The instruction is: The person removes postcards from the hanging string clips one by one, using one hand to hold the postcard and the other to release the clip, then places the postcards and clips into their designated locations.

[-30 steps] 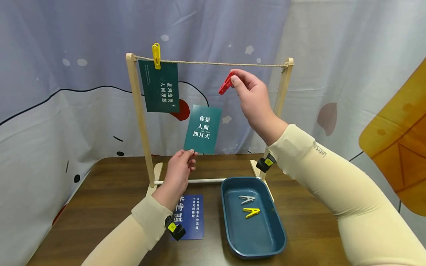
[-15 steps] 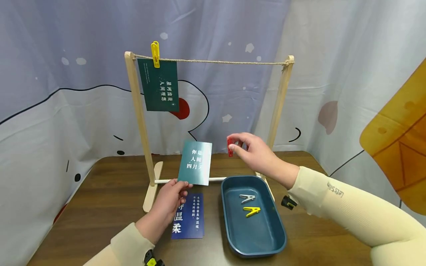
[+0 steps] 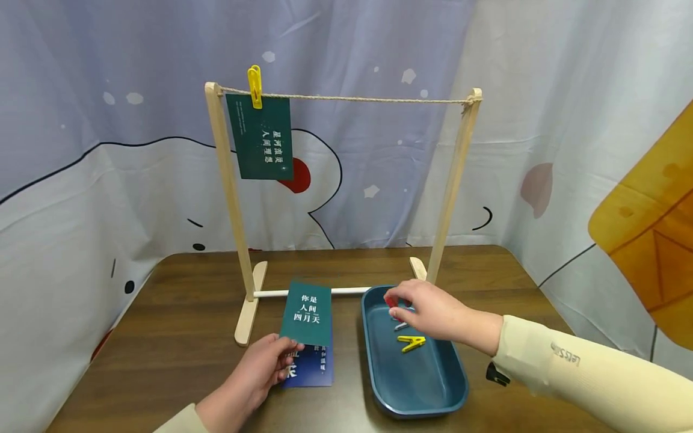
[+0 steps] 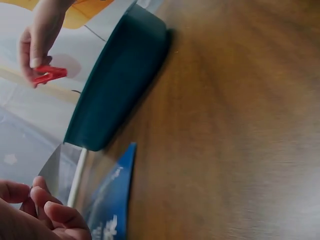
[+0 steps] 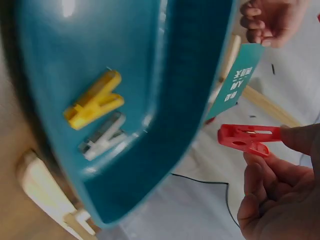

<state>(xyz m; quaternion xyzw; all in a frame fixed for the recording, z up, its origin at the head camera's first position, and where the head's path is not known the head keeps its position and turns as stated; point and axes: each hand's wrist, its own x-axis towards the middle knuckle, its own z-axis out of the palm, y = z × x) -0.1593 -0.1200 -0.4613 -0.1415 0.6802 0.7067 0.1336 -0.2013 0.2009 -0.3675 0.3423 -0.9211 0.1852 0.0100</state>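
My left hand (image 3: 260, 364) pinches the near edge of a green card (image 3: 306, 328) with white lettering, held over a blue card (image 3: 316, 373) on the table. Part of the blue card is hidden beneath it. My right hand (image 3: 433, 310) is above the far half of the blue bin (image 3: 414, 385), pinching a red clothespin (image 5: 247, 138) between thumb and fingers. In the bin lie a yellow clothespin (image 5: 93, 102) and a grey clothespin (image 5: 102, 136). A dark green card (image 3: 260, 141) hangs from the rope (image 3: 352, 98), clipped by another yellow clothespin (image 3: 255, 87).
A wooden frame (image 3: 453, 186) with two posts carries the rope. Its white lower bar (image 3: 349, 291) runs low behind the cards and the bin. A patterned curtain (image 3: 346, 36) hangs behind the brown wooden table (image 3: 178, 325).
Both hands have come down from near the rope, the left with the green card and the right with the red clothespin. The right hand has moved over the bin.
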